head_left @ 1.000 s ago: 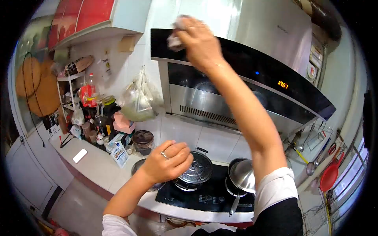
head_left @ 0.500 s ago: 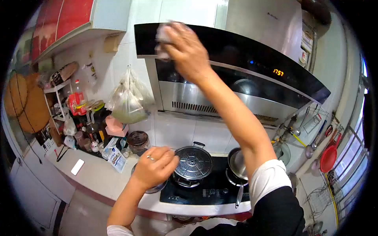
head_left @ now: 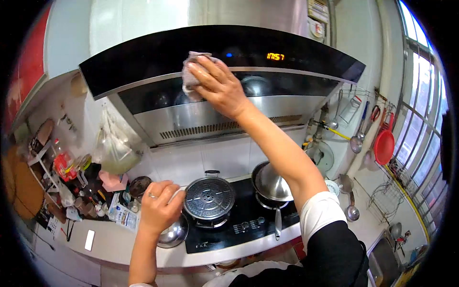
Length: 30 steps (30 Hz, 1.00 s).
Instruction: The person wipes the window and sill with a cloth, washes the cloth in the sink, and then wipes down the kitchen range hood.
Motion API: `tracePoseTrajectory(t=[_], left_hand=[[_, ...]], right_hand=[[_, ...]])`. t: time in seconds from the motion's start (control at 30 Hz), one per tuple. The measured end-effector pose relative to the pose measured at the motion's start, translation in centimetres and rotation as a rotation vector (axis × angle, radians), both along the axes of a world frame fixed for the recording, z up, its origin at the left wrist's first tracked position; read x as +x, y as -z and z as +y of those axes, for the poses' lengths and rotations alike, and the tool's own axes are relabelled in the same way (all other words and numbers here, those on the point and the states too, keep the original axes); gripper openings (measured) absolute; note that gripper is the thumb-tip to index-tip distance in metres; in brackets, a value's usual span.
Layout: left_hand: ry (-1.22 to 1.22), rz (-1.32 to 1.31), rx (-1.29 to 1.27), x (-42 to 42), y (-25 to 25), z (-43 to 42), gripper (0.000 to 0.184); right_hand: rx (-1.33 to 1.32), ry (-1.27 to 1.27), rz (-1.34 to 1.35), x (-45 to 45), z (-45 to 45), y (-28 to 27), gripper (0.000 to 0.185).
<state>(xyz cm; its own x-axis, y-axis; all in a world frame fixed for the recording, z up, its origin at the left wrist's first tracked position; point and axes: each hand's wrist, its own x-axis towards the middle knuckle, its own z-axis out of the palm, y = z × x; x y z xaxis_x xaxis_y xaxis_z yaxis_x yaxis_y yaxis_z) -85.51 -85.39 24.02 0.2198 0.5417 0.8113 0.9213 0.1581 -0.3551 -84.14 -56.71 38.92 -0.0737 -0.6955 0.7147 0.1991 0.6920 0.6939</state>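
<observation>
My right hand (head_left: 219, 87) holds a greyish cloth (head_left: 190, 79) bunched under its fingers, pressed against the black glass front of the range hood (head_left: 153, 60). The cloth lies across the panel's lower edge, left of the lit clock digits. Lower down, my left hand (head_left: 161, 203) is raised with fingers curled, left of the stove. Something pale shows by its fingertips, too small to name. Near it are a pot topped with a perforated steamer rack (head_left: 209, 197) on the left burner and a shiny metal lid or bowl (head_left: 174, 233) on the counter.
A frying pan (head_left: 272, 184) sits on the right burner, its handle toward me. Bottles and jars crowd the left counter, with a white phone (head_left: 89, 240) in front. A plastic bag (head_left: 116, 148) hangs on the wall. Ladles and a red strainer (head_left: 384, 147) hang at right.
My right hand and the cloth have moved right and down along the hood panel. My view has turned right, showing more window and sink. My left hand stays raised, fingers still curled.
</observation>
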Motion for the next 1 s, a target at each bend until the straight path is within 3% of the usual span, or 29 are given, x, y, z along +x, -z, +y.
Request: tracePoseTrajectory(t=[0.23,0.37,0.47,0.6,0.67,0.8,0.9,1.0], left_hand=[[-0.110,-0.075,-0.018,0.6,1.6,0.5,0.021],[-0.131,-0.086,0.007,1.7,2.2,2.1,0.023],[-0.172,-0.123,0.014,2.7,2.4,4.3,0.023],[-0.150,-0.144,-0.011,4.1,1.9,8.0,0.024],[-0.151,-0.081,-0.025,5.0,0.6,10.8,0.023],[-0.035,0.096,0.131,7.6,-5.2,17.6,0.023],[0.002,0.196,0.267,8.8,-9.5,19.9,0.022],[0.088,0.210,0.381,8.6,-13.5,20.3,0.023]], right_hand=[[-0.025,0.201,0.175,8.4,11.1,1.7,0.004],[-0.099,0.215,0.189,13.6,17.2,2.3,0.010],[-0.274,0.144,0.236,18.1,22.8,2.4,0.029],[-0.689,-0.006,0.554,21.3,28.6,2.0,0.060],[-0.840,-0.095,0.717,20.4,27.3,0.7,0.061],[-0.420,-0.129,0.314,17.8,20.3,-0.5,0.057],[-0.347,-0.217,0.271,18.2,21.1,-1.1,0.057],[-0.740,-0.290,0.605,18.8,23.1,-0.6,0.050]])
